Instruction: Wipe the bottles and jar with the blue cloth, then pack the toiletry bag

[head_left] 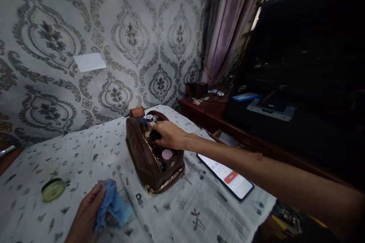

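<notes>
On the patterned tablecloth [85,159], leftmost, sits a round yellow-green dish [53,190]. Next, the left hand [90,209] has its fingers clamped on a blue cloth [111,205]. Centrally stands an open brown bag [139,159]; the right hand [170,135] reaches inside, at a black item [155,135], grip unclear, near a pink disc [167,154]. The right forearm [228,153] overlaps a lit phone [236,185].

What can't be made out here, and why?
Head view: the floor of the brown bag, hidden by its contents.
Head view: the full shape of the dark item, covered by the right hand.
Head view: part of the phone, behind the right forearm.
Head view: some fingertips of the left hand, hidden by the blue cloth; the left forearm, cut off by the bottom edge.
</notes>
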Demonstrator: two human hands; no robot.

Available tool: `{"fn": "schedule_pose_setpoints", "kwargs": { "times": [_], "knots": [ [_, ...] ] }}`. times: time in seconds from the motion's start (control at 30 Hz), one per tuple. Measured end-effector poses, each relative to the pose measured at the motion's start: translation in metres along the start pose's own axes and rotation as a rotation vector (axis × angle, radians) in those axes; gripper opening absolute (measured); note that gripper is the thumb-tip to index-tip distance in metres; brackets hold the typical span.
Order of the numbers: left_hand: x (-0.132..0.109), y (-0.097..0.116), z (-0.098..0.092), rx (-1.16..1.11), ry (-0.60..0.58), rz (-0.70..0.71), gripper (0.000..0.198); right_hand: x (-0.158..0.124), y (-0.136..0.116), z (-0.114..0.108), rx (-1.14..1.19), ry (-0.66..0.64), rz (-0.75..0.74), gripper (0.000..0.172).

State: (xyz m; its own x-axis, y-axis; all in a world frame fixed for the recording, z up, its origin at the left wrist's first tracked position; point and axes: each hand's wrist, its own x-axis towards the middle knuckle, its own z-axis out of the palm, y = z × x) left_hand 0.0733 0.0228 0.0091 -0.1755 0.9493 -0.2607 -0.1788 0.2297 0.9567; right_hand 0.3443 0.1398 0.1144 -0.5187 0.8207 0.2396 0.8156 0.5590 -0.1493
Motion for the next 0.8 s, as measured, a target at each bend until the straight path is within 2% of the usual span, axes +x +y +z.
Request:
{"fn": "schedule_pose_setpoints", "kwargs": {
  "times": [0.13,0.27,0.37,0.47,0.53,0.63,0.7,0.73,0.8],
  "knots": [
    [0.000,-0.001,-0.004,-0.037,0.001,-0.082,0.053,0.000,0.000,0.000,-0.091,-0.067,0.030,0.023],
    [0.002,-0.002,-0.003,-0.035,-0.039,-0.067,0.050,0.000,-0.004,-0.008,-0.103,-0.103,0.031,0.024],
    [0.002,-0.003,-0.001,-0.029,-0.001,-0.038,0.051,-0.001,-0.005,-0.013,-0.097,-0.121,-0.002,0.027],
    [0.001,0.001,-0.002,-0.035,-0.007,-0.005,0.054,-0.004,-0.006,-0.017,-0.107,-0.116,-0.037,0.022],
    [0.001,0.005,-0.005,-0.057,-0.055,0.038,0.054,-0.007,-0.009,-0.018,-0.119,-0.030,-0.040,0.017],
    [0.003,0.010,-0.016,-0.071,-0.036,0.067,0.050,-0.015,-0.019,-0.014,-0.044,0.256,-0.087,0.017],
    [0.005,0.011,-0.024,-0.111,0.000,0.061,0.050,-0.024,-0.035,-0.009,0.074,0.426,-0.195,0.019],
    [0.006,0.011,-0.027,-0.143,0.024,0.063,0.050,-0.030,-0.045,-0.005,0.150,0.463,-0.262,0.020],
    [0.008,0.010,-0.032,-0.213,0.063,0.066,0.050,-0.040,-0.069,0.008,0.312,0.436,-0.374,0.024]
  ]
}}
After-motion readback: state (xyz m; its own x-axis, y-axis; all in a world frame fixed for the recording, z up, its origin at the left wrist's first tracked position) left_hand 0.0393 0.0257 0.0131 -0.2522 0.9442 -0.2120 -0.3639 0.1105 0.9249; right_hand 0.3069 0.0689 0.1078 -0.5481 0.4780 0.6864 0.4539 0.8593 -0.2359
